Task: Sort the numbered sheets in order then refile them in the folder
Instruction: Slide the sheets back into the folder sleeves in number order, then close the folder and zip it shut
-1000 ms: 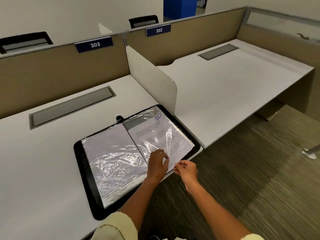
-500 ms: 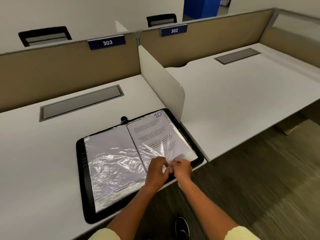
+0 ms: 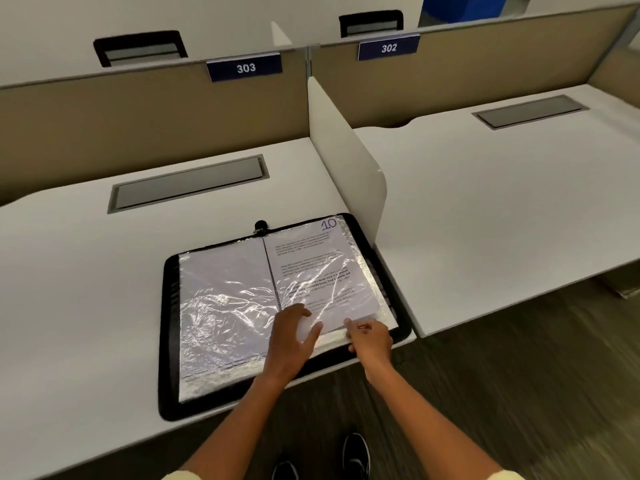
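Whereas both hands had just pinched together, the left hand (image 3: 292, 336) now pressed flat on sheet 10 (image 3: 318, 271) while the right hand's (image 3: 369, 337) fingers (image 3: 353, 323) nipped its sleeve's (image 3: 375, 299) corner, likely to slip it free from the folder (image 3: 168, 341) on the counter (image 3: 69, 306)

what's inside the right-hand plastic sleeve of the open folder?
A printed sheet numbered 10, its near edge at the sleeve mouth, where the left hand and right hand meet it. Anything behind the sheet is hidden, and the text is too blurred to read.

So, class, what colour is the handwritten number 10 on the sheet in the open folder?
Purple-blue ink, on the handwritten number 10 at the sheet's top right corner, head view.
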The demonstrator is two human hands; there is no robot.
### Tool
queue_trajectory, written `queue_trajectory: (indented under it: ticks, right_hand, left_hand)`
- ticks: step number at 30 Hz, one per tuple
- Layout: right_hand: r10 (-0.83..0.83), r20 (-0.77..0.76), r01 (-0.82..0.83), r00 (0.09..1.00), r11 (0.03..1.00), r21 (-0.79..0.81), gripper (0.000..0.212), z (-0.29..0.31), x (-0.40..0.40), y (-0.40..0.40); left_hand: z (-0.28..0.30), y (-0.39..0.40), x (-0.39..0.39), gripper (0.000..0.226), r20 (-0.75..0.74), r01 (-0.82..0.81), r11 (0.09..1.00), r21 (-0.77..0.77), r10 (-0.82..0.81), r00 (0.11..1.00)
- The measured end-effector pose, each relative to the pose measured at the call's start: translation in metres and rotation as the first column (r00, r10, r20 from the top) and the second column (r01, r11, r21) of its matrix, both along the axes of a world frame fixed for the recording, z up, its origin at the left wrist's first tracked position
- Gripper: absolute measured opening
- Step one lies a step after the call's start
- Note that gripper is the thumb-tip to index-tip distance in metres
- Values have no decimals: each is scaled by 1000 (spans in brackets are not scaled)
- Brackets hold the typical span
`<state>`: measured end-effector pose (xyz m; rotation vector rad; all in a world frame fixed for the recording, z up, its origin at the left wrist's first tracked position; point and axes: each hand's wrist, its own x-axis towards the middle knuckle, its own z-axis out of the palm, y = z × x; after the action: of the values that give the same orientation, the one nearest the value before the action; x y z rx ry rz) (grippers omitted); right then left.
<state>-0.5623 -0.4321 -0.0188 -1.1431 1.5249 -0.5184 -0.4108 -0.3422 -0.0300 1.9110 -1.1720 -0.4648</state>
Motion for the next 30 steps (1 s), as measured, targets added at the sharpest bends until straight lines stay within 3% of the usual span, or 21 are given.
queue_trajectory:
  ticks: [6, 11, 16, 17, 20, 25, 30]
  right_hand:
    - [149, -108, -164, 983, 974, -153, 40, 4, -38, -15]
    - [177, -184, -224, 967, 935, -274, 43, 8, -59, -27]
    - [145, -307, -268, 941, 872, -410, 19, 4, -61, -53]
    - [154, -339, -293, 928, 863, -411, 17, 1, -60, -59]
    - [208, -428, -362, 879, 876, -319, 40, -9, -57, -74]
    - [286, -417, -416, 863, 871, -263, 52, -13, -48, -87]
    - [287, -451, -435, 845, 860, -267, 53, -15, -43, -92]
  left_hand:
    - [-8, 32, 67, 26, 127, -331, 943, 26, 326, 937]
    - [-18, 78, 113, 33, 242, -561, 827, 37, 538, 808]
    - [-20, 119, 122, 35, 369, -746, 638, 190, 658, 657]
    - [-19, 125, 120, 36, 370, -765, 596, 243, 672, 641]
    - [-12, 135, 114, 39, 346, -777, 531, 339, 698, 627]
    - [0, 141, 103, 53, 314, -764, 530, 367, 703, 638]
    - [2, 141, 99, 52, 247, -716, 578, 392, 683, 687]
